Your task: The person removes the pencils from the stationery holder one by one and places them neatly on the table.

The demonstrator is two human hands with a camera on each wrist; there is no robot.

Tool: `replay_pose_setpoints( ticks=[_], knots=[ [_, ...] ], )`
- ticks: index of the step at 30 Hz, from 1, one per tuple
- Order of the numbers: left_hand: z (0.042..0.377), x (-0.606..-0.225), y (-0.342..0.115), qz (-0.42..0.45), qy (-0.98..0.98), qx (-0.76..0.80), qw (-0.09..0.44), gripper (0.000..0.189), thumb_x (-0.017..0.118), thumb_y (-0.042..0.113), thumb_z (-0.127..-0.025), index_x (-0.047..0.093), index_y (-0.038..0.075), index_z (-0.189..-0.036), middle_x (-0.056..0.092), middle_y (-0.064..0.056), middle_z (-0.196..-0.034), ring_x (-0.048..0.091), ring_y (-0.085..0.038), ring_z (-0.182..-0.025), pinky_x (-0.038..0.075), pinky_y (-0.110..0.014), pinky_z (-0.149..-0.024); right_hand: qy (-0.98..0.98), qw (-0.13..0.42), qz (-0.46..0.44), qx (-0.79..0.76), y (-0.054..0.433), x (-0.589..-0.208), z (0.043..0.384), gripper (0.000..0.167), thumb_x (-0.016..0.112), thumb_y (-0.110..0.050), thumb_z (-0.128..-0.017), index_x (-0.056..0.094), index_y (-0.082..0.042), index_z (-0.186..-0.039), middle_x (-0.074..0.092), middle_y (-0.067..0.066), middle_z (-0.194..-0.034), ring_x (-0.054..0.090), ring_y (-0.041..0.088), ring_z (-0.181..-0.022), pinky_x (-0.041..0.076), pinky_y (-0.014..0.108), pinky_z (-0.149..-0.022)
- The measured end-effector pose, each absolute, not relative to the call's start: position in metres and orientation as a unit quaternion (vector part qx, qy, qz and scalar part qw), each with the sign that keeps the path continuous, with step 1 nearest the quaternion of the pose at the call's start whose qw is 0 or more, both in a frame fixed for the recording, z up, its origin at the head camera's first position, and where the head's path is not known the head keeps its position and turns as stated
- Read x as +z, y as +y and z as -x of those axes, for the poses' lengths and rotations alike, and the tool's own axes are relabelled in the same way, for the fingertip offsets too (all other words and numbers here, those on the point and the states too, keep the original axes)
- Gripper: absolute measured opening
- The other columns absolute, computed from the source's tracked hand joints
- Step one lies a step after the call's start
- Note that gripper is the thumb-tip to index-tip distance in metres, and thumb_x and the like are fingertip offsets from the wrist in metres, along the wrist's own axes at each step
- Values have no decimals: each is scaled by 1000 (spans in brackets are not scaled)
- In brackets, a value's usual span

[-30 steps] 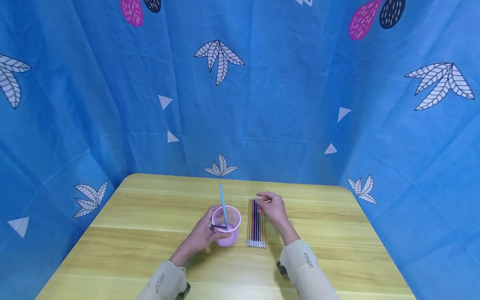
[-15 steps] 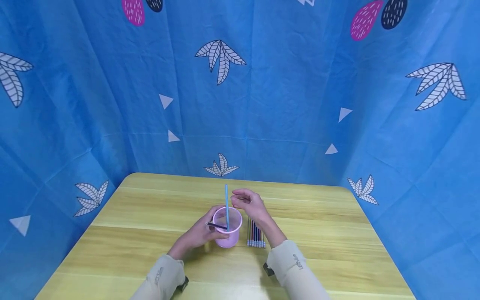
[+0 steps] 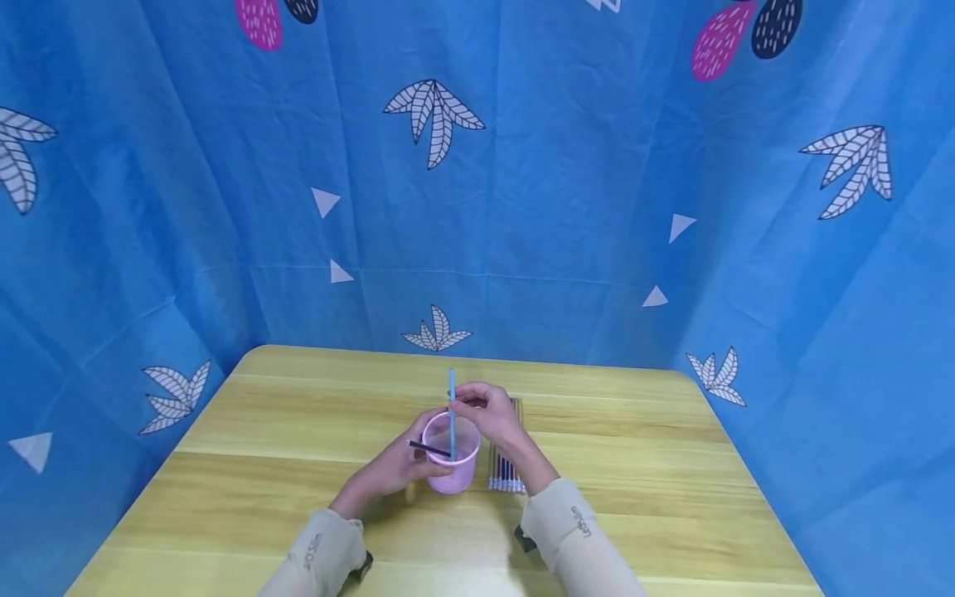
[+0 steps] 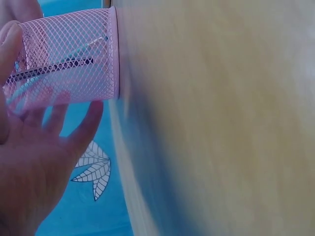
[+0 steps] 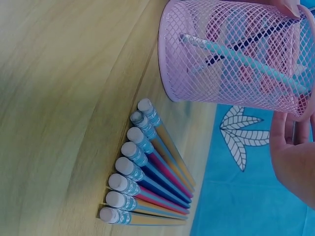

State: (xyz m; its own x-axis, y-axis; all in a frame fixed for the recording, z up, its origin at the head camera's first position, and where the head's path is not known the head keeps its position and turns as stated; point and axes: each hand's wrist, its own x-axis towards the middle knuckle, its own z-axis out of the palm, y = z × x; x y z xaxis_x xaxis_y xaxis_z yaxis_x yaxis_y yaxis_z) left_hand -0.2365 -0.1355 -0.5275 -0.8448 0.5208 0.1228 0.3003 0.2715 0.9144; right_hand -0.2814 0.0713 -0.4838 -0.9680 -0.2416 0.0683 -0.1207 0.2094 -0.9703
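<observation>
A pink mesh pencil cup (image 3: 453,477) stands on the table, gripped round its side by my left hand (image 3: 391,466). Inside lean two pencils: a light blue pencil (image 3: 452,435), nearly upright in the head view, and a dark pencil (image 3: 429,448) slanting out over the left rim. My right hand (image 3: 488,416) is at the far side of the rim, thumb and fingers pinching the light blue pencil below its top end. Right of the cup, several pencils (image 5: 157,164) lie side by side with their white erasers toward me, partly covered by my right hand in the head view.
The light wooden table (image 3: 634,464) has rounded far corners. Behind it and along both sides hangs a blue patterned cloth (image 3: 567,207). The pencil row lies close to the cup's right side.
My right hand has moved left from above the pencil row to the light blue pencil in the cup. That pencil now stands more upright. My left hand keeps its grip on the cup.
</observation>
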Motion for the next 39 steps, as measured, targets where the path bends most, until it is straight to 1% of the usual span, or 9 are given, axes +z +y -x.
replay_pose_setpoints(
  ticks=[5, 11, 14, 17, 23, 26, 30, 33, 39],
  knots=[
    [233, -527, -134, -265, 787, 549, 98, 91, 79, 23, -92, 23, 17, -163, 41, -17, -162, 45, -42, -145, 34, -70, -118, 782, 40, 113, -612, 72, -484, 280, 24, 73, -10, -94, 72, -1, -116, 74, 11, -107, 66, 17, -97, 58, 36, -95],
    [229, -526, -136, -254, 794, 545, 85, 93, 80, 24, -91, 23, 11, -163, 41, -20, -161, 49, -45, -141, 37, -70, -116, 778, 2, 109, -618, 70, -484, 279, 23, 73, -7, -94, 72, 1, -115, 74, 15, -106, 66, 15, -93, 59, 30, -89],
    [229, -527, -138, -251, 795, 546, 83, 93, 81, 25, -90, 24, 10, -162, 43, -20, -160, 50, -44, -139, 39, -69, -115, 769, -6, 109, -629, 71, -483, 279, 22, 73, -4, -94, 72, 2, -115, 74, 16, -105, 67, 14, -91, 62, 29, -87],
    [229, -527, -137, -254, 781, 564, 86, 93, 81, 21, -90, 23, 5, -161, 44, -22, -158, 49, -46, -140, 40, -67, -115, 762, -4, 109, -639, 72, -479, 279, 22, 72, -2, -94, 71, 3, -115, 73, 17, -104, 68, 13, -89, 64, 29, -85],
    [224, -527, -132, -220, 763, 603, 78, 106, 87, 18, -82, 18, 2, -162, 45, -24, -156, 50, -45, -138, 41, -64, -116, 750, -3, 116, -651, 74, -475, 280, 24, 70, 0, -95, 68, 8, -117, 72, 18, -105, 68, 14, -89, 64, 29, -85],
    [221, -528, -128, -190, 772, 604, 53, 111, 92, 20, -76, 22, 4, -161, 47, -22, -155, 52, -42, -136, 42, -63, -115, 743, -6, 117, -659, 75, -473, 280, 23, 69, 1, -95, 68, 8, -117, 72, 20, -105, 70, 16, -90, 64, 29, -85],
    [219, -529, -122, -157, 778, 608, 21, 110, 95, 19, -71, 30, 3, -158, 50, -20, -152, 53, -40, -135, 43, -62, -115, 738, -5, 116, -665, 77, -469, 279, 23, 69, 2, -95, 68, 8, -117, 72, 20, -106, 70, 16, -89, 64, 28, -84],
    [218, -529, -118, -139, 774, 617, 4, 107, 96, 17, -70, 34, 2, -156, 53, -20, -149, 53, -39, -134, 44, -61, -115, 737, -8, 118, -665, 78, -465, 278, 25, 69, 1, -95, 67, 9, -118, 72, 20, -107, 70, 16, -90, 64, 29, -85],
    [217, -525, -113, -127, 774, 621, -9, 100, 97, 19, -69, 40, 6, -151, 55, -16, -147, 54, -37, -133, 45, -60, -115, 740, -20, 121, -662, 81, -463, 277, 25, 69, -1, -96, 66, 9, -118, 72, 20, -107, 70, 17, -90, 65, 35, -87]
  ],
)
